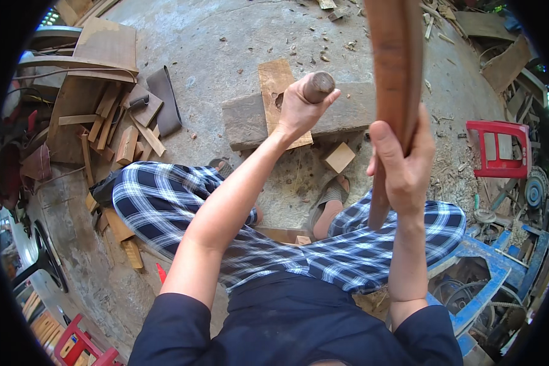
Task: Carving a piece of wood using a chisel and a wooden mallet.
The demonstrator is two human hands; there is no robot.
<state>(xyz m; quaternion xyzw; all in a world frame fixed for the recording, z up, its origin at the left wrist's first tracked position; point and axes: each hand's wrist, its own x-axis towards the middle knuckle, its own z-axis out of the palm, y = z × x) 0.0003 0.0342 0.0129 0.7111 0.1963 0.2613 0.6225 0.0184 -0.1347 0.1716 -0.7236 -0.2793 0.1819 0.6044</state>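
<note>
My left hand point(300, 110) is closed around a thick round wooden handle point(320, 86), its worn end facing up; whatever lies below the fist is hidden. Under that hand a light brown board point(274, 72) with a dark hole lies across a grey weathered plank point(241, 125) on the ground. On the right, my right hand point(407, 165) grips a long reddish-brown wooden bar point(398, 67), held raised and close to the camera, its upper end out of view. A small pale wood block point(340, 158) rests beside the plank, near my right foot.
Wood offcuts point(128, 145) and larger boards point(107, 46) pile up on the left, beside a dark flat strip point(163, 100). A red plastic stool point(499, 125) and a blue metal frame point(470, 299) stand on the right. Shavings and chips litter the concrete floor point(226, 43).
</note>
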